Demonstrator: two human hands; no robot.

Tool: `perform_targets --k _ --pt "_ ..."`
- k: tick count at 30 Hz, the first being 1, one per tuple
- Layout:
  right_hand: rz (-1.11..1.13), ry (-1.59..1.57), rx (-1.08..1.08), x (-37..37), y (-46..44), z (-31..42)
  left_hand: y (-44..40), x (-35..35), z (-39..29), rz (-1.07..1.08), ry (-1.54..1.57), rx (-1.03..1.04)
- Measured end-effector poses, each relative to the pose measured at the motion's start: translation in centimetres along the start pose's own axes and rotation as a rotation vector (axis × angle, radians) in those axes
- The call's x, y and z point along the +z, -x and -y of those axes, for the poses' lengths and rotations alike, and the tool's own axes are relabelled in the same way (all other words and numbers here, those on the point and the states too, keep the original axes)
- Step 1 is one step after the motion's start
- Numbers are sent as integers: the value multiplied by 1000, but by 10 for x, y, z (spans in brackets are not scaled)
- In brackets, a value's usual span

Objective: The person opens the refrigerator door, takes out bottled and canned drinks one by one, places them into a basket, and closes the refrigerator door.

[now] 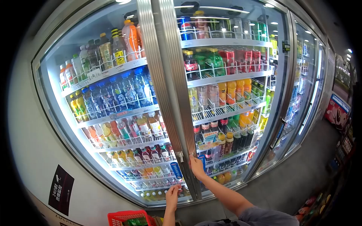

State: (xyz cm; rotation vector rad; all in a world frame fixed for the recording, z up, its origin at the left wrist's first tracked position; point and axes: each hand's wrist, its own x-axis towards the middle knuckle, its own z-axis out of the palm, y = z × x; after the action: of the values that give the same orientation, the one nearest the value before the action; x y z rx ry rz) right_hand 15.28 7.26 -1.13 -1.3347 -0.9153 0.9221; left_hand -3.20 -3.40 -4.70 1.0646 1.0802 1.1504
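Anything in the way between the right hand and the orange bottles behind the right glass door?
Yes. The right glass door stands between the right hand and the orange bottles, with the shelf's wire front behind the glass. Nothing visible between the hand and the door's edge.

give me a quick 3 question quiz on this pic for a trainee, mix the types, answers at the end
1. Which hand touches the metal strip along the edge of the right-hand glass door?
2. True or false: in the picture, the red basket is left of the left hand.
3. Behind the right-hand door, which shelf holds the blue Pepsi can? A) top B) middle C) bottom

Key:
1. The right hand
2. True
3. A
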Motion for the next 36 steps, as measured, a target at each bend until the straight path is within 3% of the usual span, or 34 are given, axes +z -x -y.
perform_targets --k 11,18,29,36 --pt "27 -95 -69 -1 -20 -31 -28 0 11 110 27 -58" --pt "-64 17 -76 2 -10 -22 -14 1 26 163 12 -76" --pt "-95 -73 -100 9 -6 -18 17 -45 36 62 87 -144" --pt "-92 -29 -76 9 -1 -11 40 -52 12 74 96 -30"
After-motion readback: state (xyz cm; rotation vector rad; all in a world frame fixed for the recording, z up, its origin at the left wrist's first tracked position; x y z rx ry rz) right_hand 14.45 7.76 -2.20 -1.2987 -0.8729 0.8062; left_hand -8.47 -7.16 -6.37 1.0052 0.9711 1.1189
